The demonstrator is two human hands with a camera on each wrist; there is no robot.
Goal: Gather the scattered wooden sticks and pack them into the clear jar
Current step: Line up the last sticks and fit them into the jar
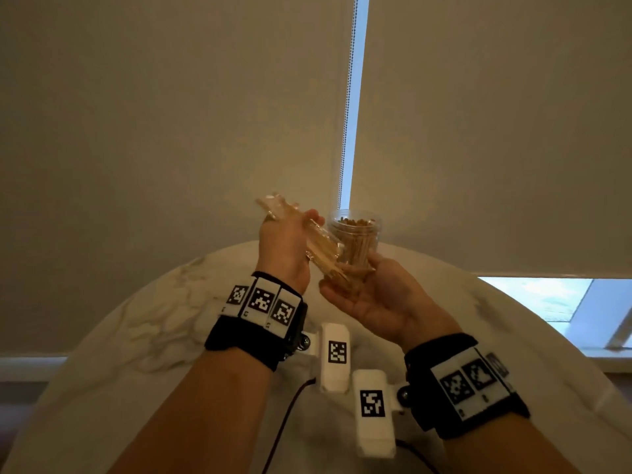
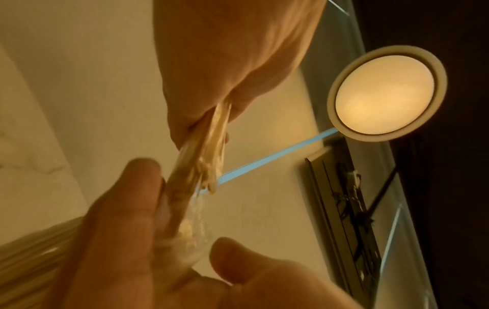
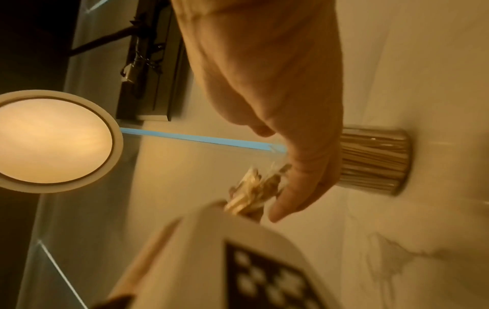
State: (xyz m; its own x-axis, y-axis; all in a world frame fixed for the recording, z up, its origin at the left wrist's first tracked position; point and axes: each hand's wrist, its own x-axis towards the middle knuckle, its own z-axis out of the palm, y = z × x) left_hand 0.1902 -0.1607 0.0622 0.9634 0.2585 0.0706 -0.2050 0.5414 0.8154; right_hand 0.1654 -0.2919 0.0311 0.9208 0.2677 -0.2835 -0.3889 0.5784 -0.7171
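A round marbled table (image 1: 143,323) stands before drawn blinds (image 1: 171,114) split by a strip of daylight. The jar (image 1: 355,241), full of sticks, sits at its far edge. The left hand (image 1: 285,248) grips a clear bag of sticks (image 1: 319,249), tilted. The right hand (image 1: 376,295) lies cupped and relaxed beneath. Only the wrist views show a ceiling lamp (image 2: 383,94).

A round white marble table (image 1: 164,319) carries the clear jar (image 1: 355,241) of wooden sticks near its far edge.
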